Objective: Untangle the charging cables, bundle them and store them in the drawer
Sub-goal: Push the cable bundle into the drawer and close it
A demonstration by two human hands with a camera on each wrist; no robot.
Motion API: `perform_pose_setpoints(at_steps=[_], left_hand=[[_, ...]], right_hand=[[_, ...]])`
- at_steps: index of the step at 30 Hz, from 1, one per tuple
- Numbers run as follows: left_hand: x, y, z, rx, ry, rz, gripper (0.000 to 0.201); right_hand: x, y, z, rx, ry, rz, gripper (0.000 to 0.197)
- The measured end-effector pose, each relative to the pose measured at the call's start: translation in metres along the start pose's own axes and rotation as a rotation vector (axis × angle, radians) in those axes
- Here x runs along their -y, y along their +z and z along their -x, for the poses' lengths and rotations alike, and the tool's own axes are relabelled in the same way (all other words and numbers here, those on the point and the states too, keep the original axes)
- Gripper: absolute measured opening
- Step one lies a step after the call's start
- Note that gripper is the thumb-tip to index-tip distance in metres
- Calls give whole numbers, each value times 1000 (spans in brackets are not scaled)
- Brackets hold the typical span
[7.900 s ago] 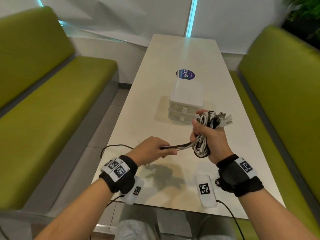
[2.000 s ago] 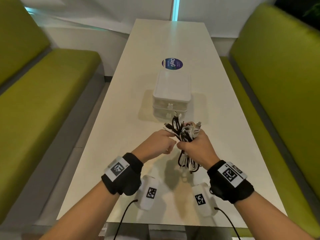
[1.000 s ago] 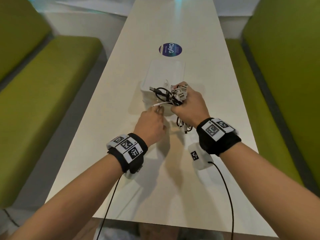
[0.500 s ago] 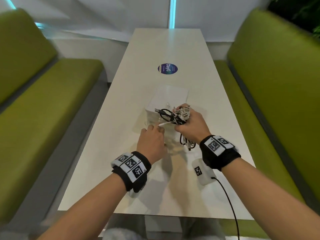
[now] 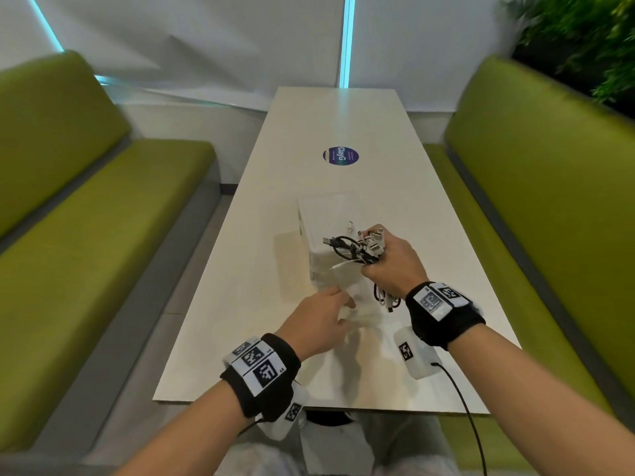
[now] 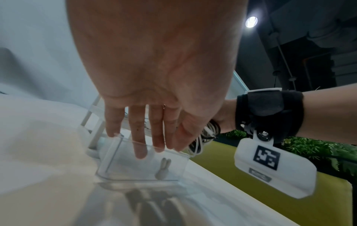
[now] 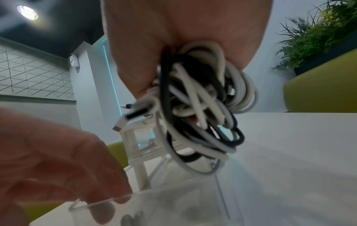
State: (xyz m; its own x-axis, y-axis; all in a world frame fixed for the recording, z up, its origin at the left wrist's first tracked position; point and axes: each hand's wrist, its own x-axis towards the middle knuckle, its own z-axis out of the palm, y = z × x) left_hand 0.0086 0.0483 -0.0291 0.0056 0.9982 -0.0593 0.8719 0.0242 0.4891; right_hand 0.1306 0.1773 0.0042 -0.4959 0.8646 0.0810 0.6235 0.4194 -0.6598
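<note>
My right hand (image 5: 386,266) grips a coiled bundle of black and white charging cables (image 5: 359,250) just above the front of a small white drawer unit (image 5: 326,218) on the table. Its plugs stick up and loops hang below my fist. The right wrist view shows the cable bundle (image 7: 201,107) hanging over the pulled-out clear drawer (image 7: 164,203). My left hand (image 6: 154,145) hooks its fingers over the clear drawer (image 6: 142,169) at the front wall, fingertips inside. A small grey rabbit-shaped knob (image 6: 163,169) sits on that front wall.
The long white table (image 5: 343,108) carries a round dark sticker (image 5: 341,155) beyond the unit. Green benches (image 5: 86,252) flank it on both sides, with plants (image 5: 591,39) at the back right. Wrist camera cables hang off the near table edge.
My left hand let go of the bundle, took the drawer's front and drew it toward me. The right hand keeps the bundle over the unit.
</note>
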Motion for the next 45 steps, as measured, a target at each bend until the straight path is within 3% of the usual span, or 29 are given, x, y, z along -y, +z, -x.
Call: perform_pose_setpoints(at_steps=[7,13,16,19,21,23,25,27,28,35,43,45], left_hand=[[4,-7,6,52,-33,174,35],[13,7,9,27,25,32,29],[17,0,8,15,33,94,23],[26,-17,4,-227,-40,224,19],[29,-30,0,-455,-79,133,22],[33,-41,-7,-549,-59,45,50],[36,-46,-18,-375,-37,-83,80],[37,-46,-28,-153,-28,-222,88],[39,-45,-32,-106,-21,-255,86],[48,-40,-39,-191,-13,-237,83],[54,-39,-37,-246,44,-254,77],[56,-38,-36,-262,57,-239,77]], right_hand=[[6,2,1,0,5,101,36],[8,6,5,-3,-11,27,35],[5,2,14,-57,-39,-25,34],[5,-2,26,-107,-87,-4,37],[6,-2,33,-67,-94,19,38],[7,1,35,30,-81,84,38],[8,8,36,138,-79,201,41],[10,16,35,207,-79,296,45],[10,19,34,223,-70,320,46],[13,41,20,247,-93,614,36],[25,54,8,231,69,715,3],[27,64,4,264,89,813,7]])
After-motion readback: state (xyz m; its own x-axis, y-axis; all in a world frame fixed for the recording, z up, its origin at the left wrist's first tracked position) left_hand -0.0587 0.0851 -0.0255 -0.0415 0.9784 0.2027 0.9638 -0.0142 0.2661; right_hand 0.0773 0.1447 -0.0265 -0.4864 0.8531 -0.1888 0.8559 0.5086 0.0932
